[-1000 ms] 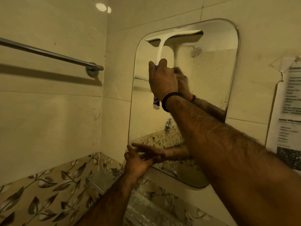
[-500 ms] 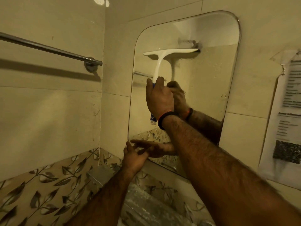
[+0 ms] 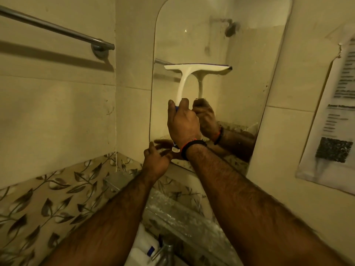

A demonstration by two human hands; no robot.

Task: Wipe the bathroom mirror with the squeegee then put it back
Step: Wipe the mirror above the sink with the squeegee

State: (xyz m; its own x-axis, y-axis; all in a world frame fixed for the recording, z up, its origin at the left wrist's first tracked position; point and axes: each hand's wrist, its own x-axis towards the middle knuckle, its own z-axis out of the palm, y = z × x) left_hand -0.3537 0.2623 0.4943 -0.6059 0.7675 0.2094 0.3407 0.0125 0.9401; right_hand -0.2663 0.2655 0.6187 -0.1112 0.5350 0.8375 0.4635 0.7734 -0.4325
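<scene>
From the head view, the squeegee has its blade flat against the mirror at mid-height, with bare glass below it down to the bottom edge. The right hand grips its handle, arm reaching up. The left hand, fingers spread, hovers at the mirror's lower left corner.

One squeegee, one mirror, two hands — left, right — one towel bar, one notice.
</scene>
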